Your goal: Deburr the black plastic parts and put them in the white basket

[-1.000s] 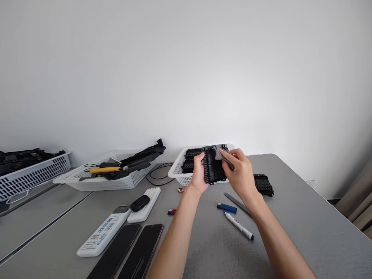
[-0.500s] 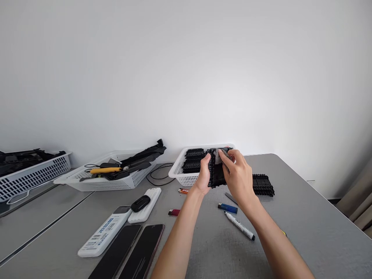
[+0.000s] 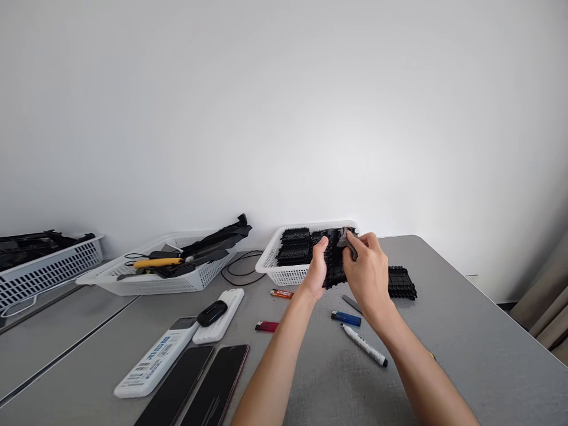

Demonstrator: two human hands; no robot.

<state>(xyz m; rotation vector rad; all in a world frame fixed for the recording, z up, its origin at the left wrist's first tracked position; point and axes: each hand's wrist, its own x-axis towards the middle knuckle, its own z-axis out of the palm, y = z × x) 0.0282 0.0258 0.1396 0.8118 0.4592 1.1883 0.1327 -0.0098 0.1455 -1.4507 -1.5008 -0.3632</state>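
My left hand grips the left side of a black plastic part with a ridged edge, thumb pointing up. The part is held tilted above the table, in front of a white basket. Pinched in the fingers of my right hand is a crumpled grey cloth, which lies against the upper right of the part's face. My right fingers hide some of the part and the cloth. Similar black plastic parts sit in the white basket, and more lie stacked right of my right hand.
Below my hands lie a blue lighter, a marker, a grey strip, an orange lighter and a red lighter. Leftward are two phones, power banks, a black mouse and a tool basket.
The cloth has shifted rightward across the part's face with my right hand. My left hand and the part have moved slightly to the right, and the part's tilt has changed.
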